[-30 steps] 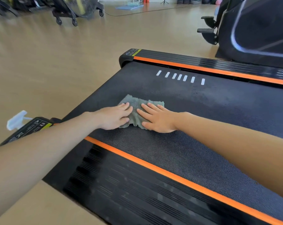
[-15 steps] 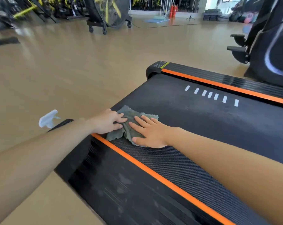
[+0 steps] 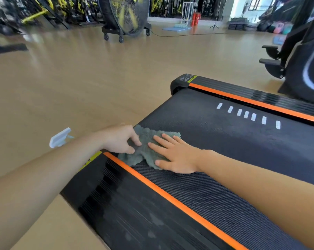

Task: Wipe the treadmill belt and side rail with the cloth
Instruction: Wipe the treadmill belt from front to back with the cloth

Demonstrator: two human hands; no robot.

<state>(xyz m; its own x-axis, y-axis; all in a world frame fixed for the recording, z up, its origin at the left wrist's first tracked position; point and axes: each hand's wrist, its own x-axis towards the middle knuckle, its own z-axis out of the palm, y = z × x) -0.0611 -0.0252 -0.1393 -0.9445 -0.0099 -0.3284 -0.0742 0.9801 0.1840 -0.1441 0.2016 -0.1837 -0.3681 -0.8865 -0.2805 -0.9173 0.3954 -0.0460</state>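
Note:
A grey-green cloth (image 3: pixel 145 141) lies crumpled at the rear left corner of the black treadmill belt (image 3: pixel 224 138), its lower edge reaching the orange stripe of the near side rail (image 3: pixel 134 210). My left hand (image 3: pixel 120 139) pinches the cloth's left part with curled fingers. My right hand (image 3: pixel 174 154) presses flat on the cloth's right part, fingers spread. The far side rail (image 3: pixel 242 94) with its own orange stripe runs along the belt's other edge.
A white spray-bottle trigger (image 3: pixel 59 138) pokes up behind my left forearm, on the floor side. A large wheeled fan (image 3: pixel 127 17) stands far back on the wooden floor. Another black machine (image 3: pixel 302 56) stands at the right, beyond the far rail.
Both hands have slid the cloth toward the belt's rear left corner and near rail. My left hand has gone from flat to pinching the cloth, which has bunched up.

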